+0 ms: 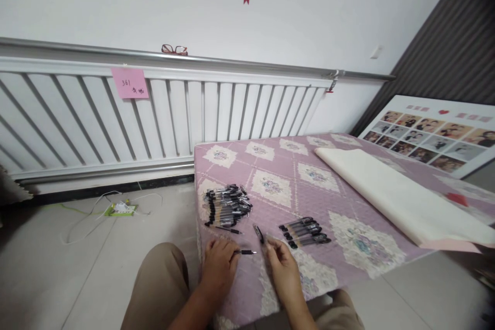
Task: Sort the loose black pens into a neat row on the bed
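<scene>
In my left hand (pixel 220 262), closed, is a gel pen (pixel 246 252) with its bare tip pointing right. My right hand (pixel 283 265) pinches a black pen cap (pixel 258 233) with a clip, held upright and tilted a little left; whether a barrel is attached below is hidden by the fingers. The pen and the cap are apart. Beyond my left hand lies a pile of black and clear pens (pixel 228 207), with a single thin pen part (pixel 224 228) at its near edge. Several capped pens (pixel 305 232) lie side by side to the right of my right hand.
The pens lie on a purple patterned cloth (pixel 305 198) over a bed-like surface. A large cream sheet (pixel 379 191) and a photo board (pixel 436 134) are at the right. Behind stands a white radiator (pixel 216 113). A power strip (pixel 121 209) with cables is on the floor.
</scene>
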The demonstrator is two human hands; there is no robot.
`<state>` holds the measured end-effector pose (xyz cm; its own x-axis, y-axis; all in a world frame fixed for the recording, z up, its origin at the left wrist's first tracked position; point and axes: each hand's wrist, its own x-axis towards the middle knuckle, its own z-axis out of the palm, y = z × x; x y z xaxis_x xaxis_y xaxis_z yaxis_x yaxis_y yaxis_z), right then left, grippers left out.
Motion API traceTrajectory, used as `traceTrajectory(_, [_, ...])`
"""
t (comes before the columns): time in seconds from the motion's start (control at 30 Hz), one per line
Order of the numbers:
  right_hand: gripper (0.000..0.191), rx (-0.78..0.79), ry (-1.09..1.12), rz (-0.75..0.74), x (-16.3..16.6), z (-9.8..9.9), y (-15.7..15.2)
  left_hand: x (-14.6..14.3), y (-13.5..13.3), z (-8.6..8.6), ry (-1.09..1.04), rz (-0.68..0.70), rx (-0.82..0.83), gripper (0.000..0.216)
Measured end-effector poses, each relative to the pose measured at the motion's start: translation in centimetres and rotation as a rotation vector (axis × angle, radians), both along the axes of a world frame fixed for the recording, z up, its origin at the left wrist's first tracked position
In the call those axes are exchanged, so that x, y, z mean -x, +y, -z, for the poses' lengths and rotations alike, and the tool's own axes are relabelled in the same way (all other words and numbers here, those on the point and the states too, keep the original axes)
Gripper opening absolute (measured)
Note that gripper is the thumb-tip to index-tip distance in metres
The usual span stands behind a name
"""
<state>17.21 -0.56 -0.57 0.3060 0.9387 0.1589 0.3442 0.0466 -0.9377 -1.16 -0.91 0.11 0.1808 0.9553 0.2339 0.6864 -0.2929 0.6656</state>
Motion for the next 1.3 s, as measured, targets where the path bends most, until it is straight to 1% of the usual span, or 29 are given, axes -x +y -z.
traceTrajectory(0.07, [0.031,0.005,-0.043,0.024,-0.1,0.5,0.6,0.0,0.0,-0.1,0.003,-0.009,-0.014,0.017])
traceTrajectory(0.2, [0.033,0.01,-0.253,0.01,0.0,0.9,2.3,0.0,0.0,0.0,0.016,-0.012,-0.052,0.019])
traceTrajectory(0.3, [0.036,0.023,-0.456,0.001,0.3,0.6,3.3,0.1,0.0,0.3,0.015,-0.005,-0.055,0.02])
traceTrajectory(0.4, [0.031,0.068,-0.644,-0.025,0.8,0.0,3.8,0.1,0.1,0.5,0.01,-0.007,-0.059,0.019])
traceTrajectory(0.5, [0.028,0.084,-0.725,-0.044,1.0,-0.3,3.9,0.2,0.1,0.6,0.005,-0.012,-0.073,0.02])
traceTrajectory(0.57, [0.027,0.047,-0.702,-0.053,0.8,-0.1,3.8,0.2,0.1,0.6,0.01,-0.012,-0.079,0.022])
traceTrajectory(0.63, [0.026,-0.007,-0.614,-0.046,0.5,0.2,3.5,0.2,0.1,0.5,0.019,-0.013,-0.081,0.023])
traceTrajectory(0.7, [0.028,-0.038,-0.477,-0.028,0.0,0.4,2.9,0.2,0.1,0.5,0.024,-0.014,-0.081,0.023])
traceTrajectory(0.77, [0.029,-0.035,-0.315,-0.033,-0.3,0.4,2.2,0.2,0.1,0.4,0.024,-0.011,-0.082,0.023])
traceTrajectory(0.87, [0.026,-0.014,-0.11,-0.109,-0.3,0.0,1.0,0.1,0.1,0.5,0.03,-0.016,-0.083,0.022])
traceTrajectory(0.93, [0.025,0.001,-0.042,-0.17,0.1,-0.3,0.3,0.1,0.1,0.6,0.04,-0.014,-0.082,0.022])
traceTrajectory(1.07, [0.022,-0.006,-0.064,-0.257,0.8,-0.9,-0.3,0.0,0.0,0.6,0.057,-0.008,-0.077,0.02])
traceTrajectory(1.2, [0.013,-0.052,-0.131,-0.338,0.8,-1.2,-0.2,-0.1,0.0,0.5,0.061,0.007,-0.064,0.02])
traceTrajectory(1.3, [0.013,-0.041,-0.173,-0.37,0.6,-1.2,-0.3,-0.1,0.1,0.5,0.057,0.015,-0.049,0.021])
